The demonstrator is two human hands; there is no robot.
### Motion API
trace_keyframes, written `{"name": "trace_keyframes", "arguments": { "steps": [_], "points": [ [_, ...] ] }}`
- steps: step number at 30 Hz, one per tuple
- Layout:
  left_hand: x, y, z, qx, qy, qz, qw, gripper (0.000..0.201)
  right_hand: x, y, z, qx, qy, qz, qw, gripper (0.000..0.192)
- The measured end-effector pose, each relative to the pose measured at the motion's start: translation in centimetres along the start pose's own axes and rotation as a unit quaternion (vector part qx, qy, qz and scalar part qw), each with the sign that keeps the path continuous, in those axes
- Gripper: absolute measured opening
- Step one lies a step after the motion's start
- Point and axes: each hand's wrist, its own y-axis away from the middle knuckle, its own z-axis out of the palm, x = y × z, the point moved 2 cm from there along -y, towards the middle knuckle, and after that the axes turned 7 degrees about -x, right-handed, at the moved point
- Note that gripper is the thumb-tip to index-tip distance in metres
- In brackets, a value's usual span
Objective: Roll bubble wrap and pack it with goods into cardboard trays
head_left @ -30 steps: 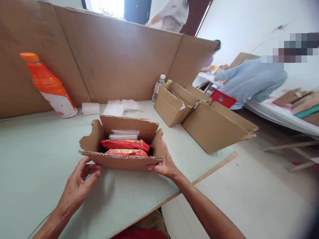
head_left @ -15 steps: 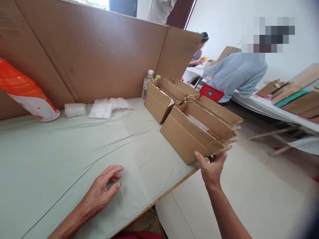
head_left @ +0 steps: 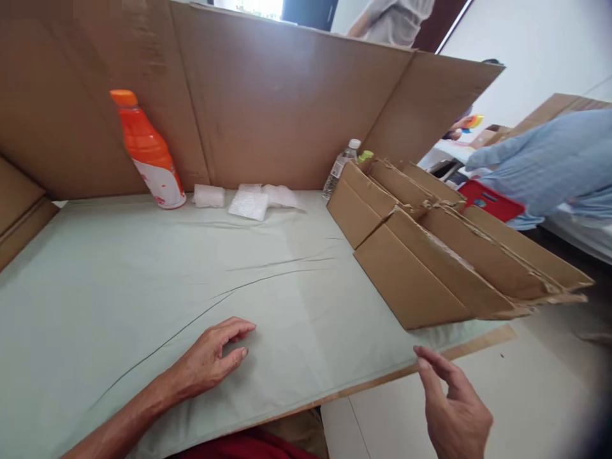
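Note:
My left hand (head_left: 217, 357) rests over the pale green tabletop (head_left: 296, 331), its thumb apart from its curved fingers and nothing between them. At the table's near right edge is my right hand (head_left: 454, 401), fingers loosely bent with the thumb tip close to the index finger. I see nothing held in it, and it is apart from the boxes. Just beyond it stands an open-topped cardboard box (head_left: 406, 268) with raised flaps. Another open cardboard box (head_left: 358, 197) is directly behind that one. What lies inside the boxes is mostly hidden by their flaps.
A tall cardboard screen (head_left: 296, 108) lines the table's back. Against it stand an orange bottle (head_left: 155, 159), several bubble-wrap pieces (head_left: 248, 203) and a clear water bottle (head_left: 340, 169). Beyond the boxes are a red plastic stool (head_left: 490, 201) and a person in a light blue shirt (head_left: 559, 159).
My right hand has let go of the front box's near end and drawn back toward me. The view has turned left. My left hand stays over the table in much the same pose.

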Motion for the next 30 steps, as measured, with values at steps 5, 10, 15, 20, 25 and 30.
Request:
{"name": "trace_keyframes", "arguments": {
  "steps": [5,10,15,20,25,30],
  "points": [
    [-3.8,-0.8,-5.4,0.138,-0.145,-0.011,0.980,0.039,-7.1,-1.4,5.9,-0.161,0.000,-0.227,0.961,0.031],
    [-8.1,-1.5,-7.6,0.269,-0.246,-0.027,0.931,0.034,-15.0,-8.0,16.4,-0.261,0.033,-0.341,0.902,0.055],
    [-8.6,-1.6,-6.7,0.278,-0.283,-0.003,0.918,0.029,-24.2,-14.0,27.1,-0.288,0.127,-0.380,0.870,0.090],
    [-8.3,-1.9,-6.7,0.277,-0.291,-0.001,0.916,0.029,-31.5,-18.3,35.3,-0.257,0.206,-0.297,0.896,0.108],
    [-8.1,-2.0,-6.7,0.273,-0.284,0.001,0.919,0.029,-31.8,-21.6,38.7,-0.273,0.227,-0.223,0.908,0.086],
    [-7.8,-2.1,-6.7,0.278,-0.265,-0.010,0.923,0.030,-31.4,-21.1,37.6,-0.275,0.189,-0.287,0.898,0.050]
  ]
}}
